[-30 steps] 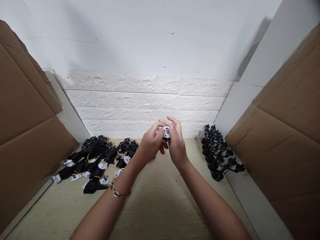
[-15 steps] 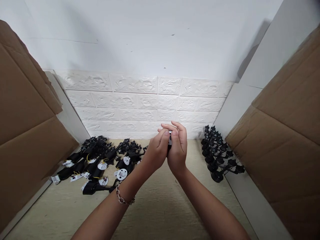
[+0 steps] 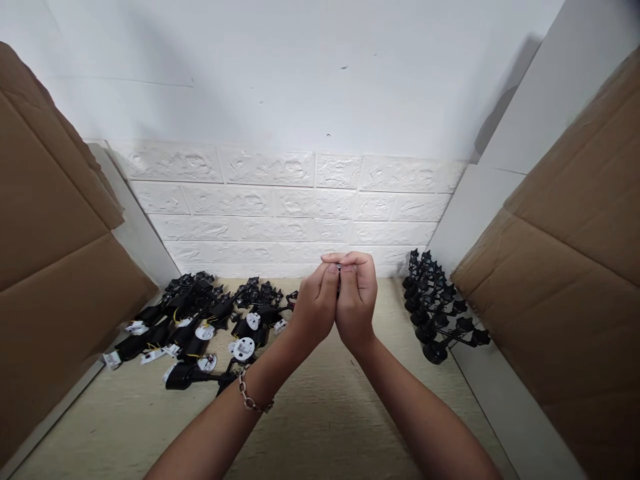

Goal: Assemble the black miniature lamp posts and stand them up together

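Note:
My left hand (image 3: 314,305) and my right hand (image 3: 356,295) are pressed together above the middle of the beige table (image 3: 320,413), fingers curled. Between them they squeeze a small black and white part (image 3: 339,270), of which only a sliver shows at the fingertips. A chain bracelet (image 3: 253,399) hangs on my left wrist. To the left lies a pile of black parts with white discs and yellow wires (image 3: 200,327). To the right stands a cluster of black plastic pieces (image 3: 437,308).
Brown cardboard sheets lean at the left (image 3: 55,253) and at the right (image 3: 575,267). A white brick-pattern wall (image 3: 280,207) closes the back of the table. A white panel (image 3: 500,413) runs along the table's right side.
Both hands have closed tighter around the small part, hiding its white disc. They have sunk slightly and the left forearm has shifted to the right, uncovering more of the left pile.

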A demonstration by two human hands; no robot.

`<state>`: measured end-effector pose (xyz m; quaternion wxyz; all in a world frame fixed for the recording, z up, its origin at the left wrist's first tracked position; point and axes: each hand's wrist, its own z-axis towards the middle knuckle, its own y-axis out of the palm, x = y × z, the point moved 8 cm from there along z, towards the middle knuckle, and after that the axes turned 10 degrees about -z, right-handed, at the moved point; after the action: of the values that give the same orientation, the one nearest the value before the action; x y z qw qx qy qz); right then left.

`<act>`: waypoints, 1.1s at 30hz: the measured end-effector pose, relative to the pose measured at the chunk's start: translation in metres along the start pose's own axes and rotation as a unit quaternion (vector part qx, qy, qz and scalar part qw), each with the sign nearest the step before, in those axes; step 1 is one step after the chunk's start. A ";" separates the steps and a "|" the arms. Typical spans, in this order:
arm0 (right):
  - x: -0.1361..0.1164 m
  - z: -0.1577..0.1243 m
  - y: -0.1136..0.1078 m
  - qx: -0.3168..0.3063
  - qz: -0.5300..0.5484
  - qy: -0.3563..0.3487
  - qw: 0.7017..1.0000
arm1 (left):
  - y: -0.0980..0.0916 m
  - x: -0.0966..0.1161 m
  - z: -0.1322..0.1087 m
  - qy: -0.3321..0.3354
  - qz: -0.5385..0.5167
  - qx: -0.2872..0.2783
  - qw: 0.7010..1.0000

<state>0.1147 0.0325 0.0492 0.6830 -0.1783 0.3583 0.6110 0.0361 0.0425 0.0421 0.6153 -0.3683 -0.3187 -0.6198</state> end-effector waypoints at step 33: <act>0.022 0.075 -0.089 0.001 -0.251 0.080 0.965 | 0.016 -0.013 -0.005 -0.236 -0.298 -0.304 0.874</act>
<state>0.2207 0.0825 0.0676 0.7839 -0.3097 0.3561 0.4035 0.0517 0.0447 0.0279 0.1656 -0.5601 -0.3444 -0.7351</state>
